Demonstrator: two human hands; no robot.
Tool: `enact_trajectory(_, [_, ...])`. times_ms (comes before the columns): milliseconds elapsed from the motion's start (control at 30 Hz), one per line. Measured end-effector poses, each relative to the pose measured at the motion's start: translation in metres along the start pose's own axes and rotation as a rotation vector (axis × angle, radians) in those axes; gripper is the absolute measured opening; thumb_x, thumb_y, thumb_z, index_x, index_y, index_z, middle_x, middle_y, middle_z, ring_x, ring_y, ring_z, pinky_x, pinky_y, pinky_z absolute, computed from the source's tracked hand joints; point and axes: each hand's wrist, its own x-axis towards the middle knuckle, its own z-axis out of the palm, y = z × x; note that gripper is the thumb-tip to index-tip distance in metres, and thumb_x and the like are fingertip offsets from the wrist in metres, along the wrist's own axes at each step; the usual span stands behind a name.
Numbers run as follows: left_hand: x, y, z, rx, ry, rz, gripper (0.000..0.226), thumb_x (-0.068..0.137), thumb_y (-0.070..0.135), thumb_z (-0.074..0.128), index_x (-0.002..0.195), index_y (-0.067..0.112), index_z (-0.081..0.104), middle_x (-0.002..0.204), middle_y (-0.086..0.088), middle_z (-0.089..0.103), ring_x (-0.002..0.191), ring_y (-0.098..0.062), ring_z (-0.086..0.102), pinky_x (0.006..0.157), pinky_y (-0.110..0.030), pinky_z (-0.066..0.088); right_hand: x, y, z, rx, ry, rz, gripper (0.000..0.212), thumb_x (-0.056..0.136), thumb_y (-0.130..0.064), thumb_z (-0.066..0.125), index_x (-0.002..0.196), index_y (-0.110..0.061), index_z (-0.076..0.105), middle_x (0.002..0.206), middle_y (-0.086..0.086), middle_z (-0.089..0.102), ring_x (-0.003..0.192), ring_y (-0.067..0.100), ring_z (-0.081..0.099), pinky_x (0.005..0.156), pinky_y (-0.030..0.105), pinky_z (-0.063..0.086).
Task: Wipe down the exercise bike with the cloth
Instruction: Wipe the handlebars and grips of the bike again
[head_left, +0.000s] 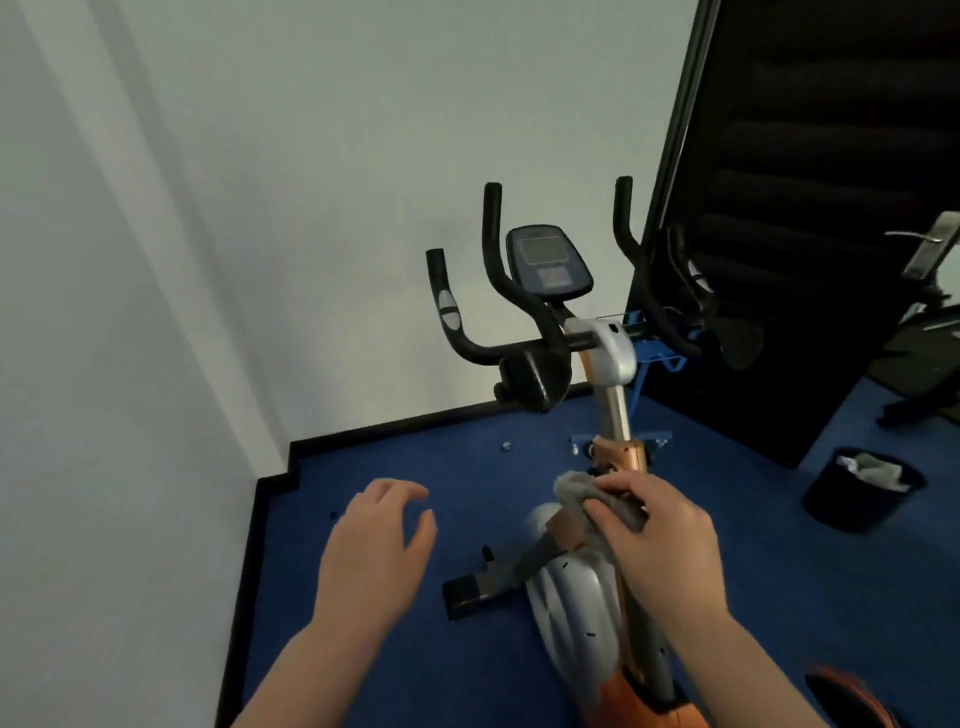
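Exercise bike (602, 358): upright on the floor; black curved handlebars, small console with grey screen, silver-and-orange column, grey flywheel housing, black pedal low on the left. Cloth (597, 506): grey, bunched, pinched under the right hand's fingers (621, 486), pressed against the orange frame tube just below the column's collar.

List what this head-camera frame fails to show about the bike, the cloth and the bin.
- Exercise bike: the rear is cut off by the bottom edge.
- Frame under the grey cloth: hidden by the cloth and the right hand, so dirt there cannot be judged.
- Console: its screen is too small and blurred to read.
- Black bin: its contents are too blurred to identify.
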Motion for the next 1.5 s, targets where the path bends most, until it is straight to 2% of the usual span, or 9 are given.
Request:
enact_trajectory(133, [0.071,0.017,0.024,-0.093,-0.011,0.036,0.020,0.090,0.033,0.051,0.108,0.032,0.059,0.110,0.024,0.051,0.102,0.001,0.049,0.080,-0.020,0.037,0.068,0.013,0.022,0.017,0.009,-0.011,0.021,0.082,-0.025,0.070,0.101,-0.033,0.066,0.094,-0.020,0.065,0.088,-0.001,0.060,0.074,0.020,0.050])
enact_trajectory(233, [0.116,0.024,0.043,-0.244,-0.028,-0.003,0.021,0.090,0.031,0.051,0.110,0.034,0.058,0.110,0.024,0.052,0.101,0.004,0.050,0.077,-0.015,0.038,0.132,0.007,0.050,0.042,0.012,-0.024,0.016,0.086,-0.026,0.066,0.102,-0.030,0.063,0.097,-0.015,0.062,0.088,-0.001,0.057,0.073,0.013,0.043])
enact_trajectory(500, [0.173,0.027,0.093,-0.600,-0.176,-0.126,0.031,0.096,0.028,0.043,0.124,0.032,0.053,0.119,0.022,0.055,0.104,0.016,0.049,0.077,0.001,0.037,0.201,-0.010,0.132,-0.059,0.059,0.073,0.014,0.091,-0.021,0.058,0.103,-0.019,0.064,0.101,-0.004,0.063,0.088,0.011,0.057,0.071,0.023,0.043])
enact_trajectory(667, [0.197,0.018,0.106,-0.654,-0.244,-0.109,0.033,0.098,0.030,0.038,0.128,0.026,0.053,0.123,0.014,0.058,0.112,0.002,0.051,0.090,-0.012,0.037,0.189,-0.009,0.141,0.100,0.093,0.089,0.016,0.087,-0.018,0.063,0.102,-0.021,0.068,0.101,-0.009,0.067,0.094,0.004,0.062,0.081,0.021,0.050])
enact_trajectory(867, [0.203,0.019,0.117,-0.770,-0.303,-0.048,0.030,0.099,0.036,0.034,0.117,0.034,0.057,0.111,0.018,0.063,0.105,0.006,0.055,0.092,-0.019,0.044,0.175,0.002,0.132,0.280,-0.015,0.019,0.018,0.084,-0.005,0.067,0.099,-0.013,0.071,0.098,-0.005,0.068,0.092,0.004,0.064,0.082,0.018,0.051])
enact_trajectory(1033, [0.199,0.023,0.129,-0.770,-0.283,-0.033,0.032,0.099,0.036,0.032,0.127,0.036,0.049,0.115,0.018,0.058,0.111,-0.001,0.052,0.097,-0.029,0.043,0.164,0.013,0.115,0.131,-0.077,-0.092,0.021,0.081,-0.001,0.069,0.099,-0.011,0.073,0.095,-0.006,0.067,0.090,0.001,0.062,0.080,0.009,0.047])
enact_trajectory(1133, [0.203,0.019,0.129,-0.714,-0.283,0.007,0.036,0.097,0.043,0.032,0.129,0.037,0.047,0.116,0.017,0.058,0.111,-0.003,0.052,0.096,-0.032,0.044,0.159,0.020,0.095,-0.067,-0.223,-0.121,0.019,0.083,-0.005,0.068,0.100,-0.013,0.074,0.097,-0.006,0.067,0.088,0.004,0.062,0.081,0.021,0.052])
enact_trajectory(1300, [0.207,0.020,0.126,-0.661,-0.283,0.065,0.027,0.098,0.042,0.030,0.119,0.053,0.042,0.107,0.024,0.057,0.107,-0.001,0.052,0.089,-0.029,0.045,0.186,0.010,0.066,-0.248,0.159,-0.307,0.020,0.084,-0.010,0.067,0.102,-0.014,0.073,0.098,0.001,0.066,0.091,0.015,0.060,0.073,0.029,0.053])
enact_trajectory(1500, [0.208,0.019,0.125,-0.638,-0.299,0.054,0.032,0.099,0.040,0.029,0.125,0.040,0.048,0.110,0.017,0.060,0.107,-0.004,0.054,0.093,-0.038,0.046,0.231,0.001,0.095,-0.528,-0.294,-0.659,0.021,0.076,0.000,0.069,0.095,-0.008,0.074,0.094,0.008,0.071,0.084,0.028,0.063,0.067,0.042,0.053])
